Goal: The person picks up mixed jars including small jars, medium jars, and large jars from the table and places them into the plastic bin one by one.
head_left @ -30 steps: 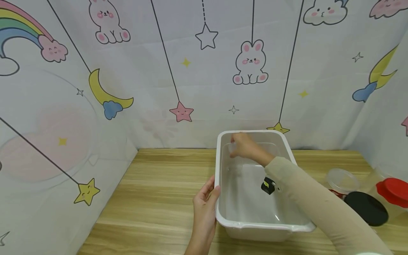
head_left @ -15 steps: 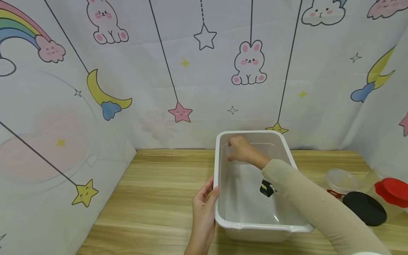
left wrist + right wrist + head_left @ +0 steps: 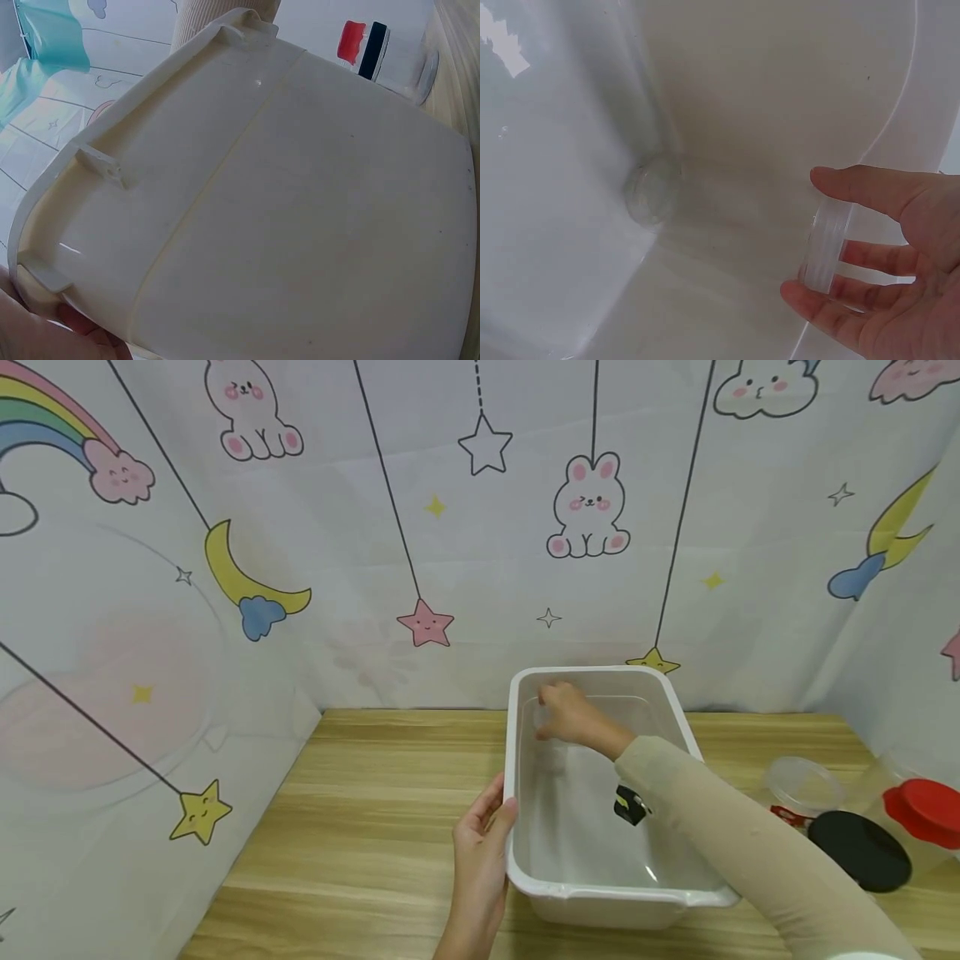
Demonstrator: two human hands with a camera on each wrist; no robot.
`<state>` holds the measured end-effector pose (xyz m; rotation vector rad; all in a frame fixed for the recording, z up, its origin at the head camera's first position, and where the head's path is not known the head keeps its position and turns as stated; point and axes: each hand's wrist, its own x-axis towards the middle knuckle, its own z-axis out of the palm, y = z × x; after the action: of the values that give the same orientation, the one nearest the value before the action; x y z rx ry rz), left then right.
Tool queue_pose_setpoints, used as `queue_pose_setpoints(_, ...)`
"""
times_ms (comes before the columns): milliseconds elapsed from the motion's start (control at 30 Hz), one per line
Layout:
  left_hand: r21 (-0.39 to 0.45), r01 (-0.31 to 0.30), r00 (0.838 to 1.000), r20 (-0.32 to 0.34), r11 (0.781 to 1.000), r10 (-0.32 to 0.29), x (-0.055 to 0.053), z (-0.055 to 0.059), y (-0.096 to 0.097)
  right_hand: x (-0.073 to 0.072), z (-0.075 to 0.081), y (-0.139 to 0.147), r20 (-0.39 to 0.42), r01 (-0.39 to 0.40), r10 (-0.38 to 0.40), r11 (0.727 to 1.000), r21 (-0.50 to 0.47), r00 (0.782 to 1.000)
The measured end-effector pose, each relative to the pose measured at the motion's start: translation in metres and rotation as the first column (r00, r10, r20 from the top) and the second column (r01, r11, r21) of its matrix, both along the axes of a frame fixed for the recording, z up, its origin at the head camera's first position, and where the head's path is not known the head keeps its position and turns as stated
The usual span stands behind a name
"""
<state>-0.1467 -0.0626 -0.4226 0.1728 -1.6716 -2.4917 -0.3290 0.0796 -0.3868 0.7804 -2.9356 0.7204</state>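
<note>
A deep white plastic basin (image 3: 532, 888) stands on the table, tipped up a little in the left wrist view. My left hand (image 3: 480, 843) grips its left rim, thumb on top and fingers outside. Inside the basin, near the far left corner, is my right hand (image 3: 572, 718). Its thumb and fingers pinch a translucent ribbed plastic lid (image 3: 826, 244) at opposite edges. Beyond that lid, a round clear shape (image 3: 654, 191) shows against the basin's inner corner. Whether it is a jar's bottom joined to the lid or a reflection, I cannot tell.
At the right of the wooden table (image 3: 375, 827) lie clear containers, one with a red lid (image 3: 930, 810), one with a black lid (image 3: 858, 852) and one with a clear lid (image 3: 804, 783). A patterned white curtain (image 3: 480, 543) encloses the back and sides.
Over the last second my right hand has sunk slightly deeper into the basin, with the translucent lid in its fingers. My left hand has kept its grip on the rim.
</note>
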Motion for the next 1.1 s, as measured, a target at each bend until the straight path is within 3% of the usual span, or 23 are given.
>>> queue_pose_setpoints(200, -0.004, -0.007, 1.0, 0.015, 1.0, 0.007, 0.0005, 0.0008, -0.0002, -0.0005, -0.0021, -0.0006, 0.035, 0.02, -0.021, 1.0, 0.011, 0.999)
queue_pose_setpoints(700, -0.014, -0.01, 1.0, 0.014, 1.0, 0.011, 0.0003, 0.0018, 0.0001, -0.0018, -0.0049, 0.0007, -0.024, -0.007, 0.008, 1.0, 0.028, 1.0)
queue_pose_setpoints(1100, 0.003, -0.002, 1.0, 0.003, 1.0, 0.002, 0.0005, 0.0015, -0.0002, -0.0017, -0.0076, -0.0004, -0.02, 0.009, -0.008, 0.999, 0.032, 1.0)
